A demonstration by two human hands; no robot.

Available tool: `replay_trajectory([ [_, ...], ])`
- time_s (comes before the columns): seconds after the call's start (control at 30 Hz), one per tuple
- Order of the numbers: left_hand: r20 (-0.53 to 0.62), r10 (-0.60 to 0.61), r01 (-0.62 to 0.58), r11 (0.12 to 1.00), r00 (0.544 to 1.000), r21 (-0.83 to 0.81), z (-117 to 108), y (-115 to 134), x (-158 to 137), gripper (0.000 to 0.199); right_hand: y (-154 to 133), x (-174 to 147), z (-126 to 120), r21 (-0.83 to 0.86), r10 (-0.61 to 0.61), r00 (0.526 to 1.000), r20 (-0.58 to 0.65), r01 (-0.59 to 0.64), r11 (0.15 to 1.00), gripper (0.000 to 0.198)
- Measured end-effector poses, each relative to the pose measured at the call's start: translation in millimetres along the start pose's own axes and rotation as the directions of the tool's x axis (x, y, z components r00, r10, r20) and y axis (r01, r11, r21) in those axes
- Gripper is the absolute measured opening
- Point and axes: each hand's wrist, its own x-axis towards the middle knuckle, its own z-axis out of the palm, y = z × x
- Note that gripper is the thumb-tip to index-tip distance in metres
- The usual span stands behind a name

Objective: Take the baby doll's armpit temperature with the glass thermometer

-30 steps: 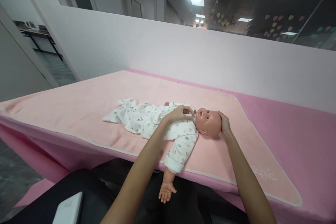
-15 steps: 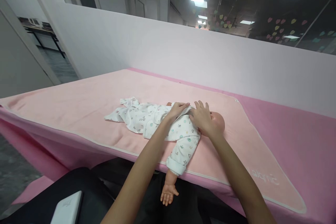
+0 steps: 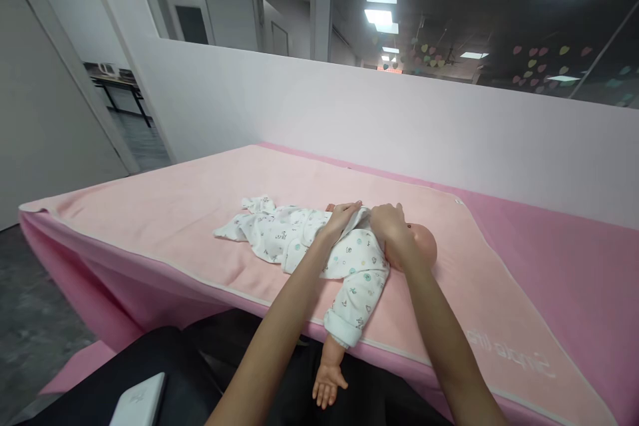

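Note:
A baby doll lies on its back on a pink mat (image 3: 200, 186), dressed in a white printed baby shirt (image 3: 362, 253). White printed trousers (image 3: 274, 233) cover its legs. Its bald head (image 3: 424, 246) points right, and one sleeved arm hangs over the near edge, bare doll hand (image 3: 329, 383) showing. My left hand (image 3: 342, 219) lies over the chest, fingers closed on the shirt's front edge, though the fingertips are partly hidden. By the doll's chin, my right hand (image 3: 389, 223) is closed on the shirt at the neckline. Cloth is raised between both hands.
A white partition wall (image 3: 399, 113) rises behind the table. Pink cloth (image 3: 574, 239) shows beyond the mat's right side. Below the near edge, a white flat device (image 3: 140, 403) lies on dark fabric at lower left.
My right hand's fingers, spread before over the doll's neck, have curled closed at the neckline. My left hand keeps its place on the chest. The whole view has shifted slightly.

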Motion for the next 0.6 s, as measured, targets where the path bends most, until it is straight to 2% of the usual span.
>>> replay_trajectory([
  [0.1, -0.014, 0.007, -0.007, 1.000, 1.000, 0.008, 1.0, 1.9, 0.8, 0.027, -12.5, -9.7, -37.9, -0.146, 0.060, 0.998, 0.036, -0.054, 0.988, 0.043],
  [0.17, -0.013, 0.037, -0.037, 0.999, 0.999, 0.031, 1.3, 2.7, 1.6, 0.023, -21.9, -20.8, -67.1, -0.246, 0.062, 0.997, 0.057, -0.046, 0.968, 0.037],
  [0.23, 0.023, 0.070, -0.071, 0.995, 0.997, 0.064, 1.6, 3.5, 1.0, 0.022, -29.7, -33.0, -93.6, -0.169, -0.022, 1.000, -0.015, 0.019, 0.985, 0.032],
  [0.3, 0.142, 0.081, -0.097, 0.989, 0.987, 0.109, 2.4, 4.9, -1.5, 0.020, -35.1, -43.1, -112.9, -0.014, -0.131, 0.968, -0.214, 0.131, 0.991, 0.031],
  [0.37, 0.295, 0.059, -0.113, 0.979, 0.954, 0.169, 3.9, 6.3, -4.9, 0.017, -38.3, -49.1, -123.4, 0.107, -0.186, 0.878, -0.440, 0.257, 0.960, 0.030],
  [0.43, 0.395, 0.024, -0.121, 0.967, 0.918, 0.223, 5.4, 7.4, -7.9, 0.019, -39.8, -50.6, -126.3, 0.164, -0.194, 0.795, -0.575, 0.344, 0.924, 0.030],
  [0.5, 0.424, 0.006, -0.121, 0.962, 0.906, 0.245, 6.4, 7.7, -9.1, 0.022, -40.3, -48.8, -124.3, 0.187, -0.192, 0.771, -0.607, 0.374, 0.909, 0.031],
  [0.6, 0.409, 0.003, -0.106, 0.968, 0.912, 0.228, 6.6, 6.8, -7.7, 0.023, -40.3, -43.2, -118.2, 0.208, -0.187, 0.792, -0.581, 0.367, 0.907, 0.033],
])
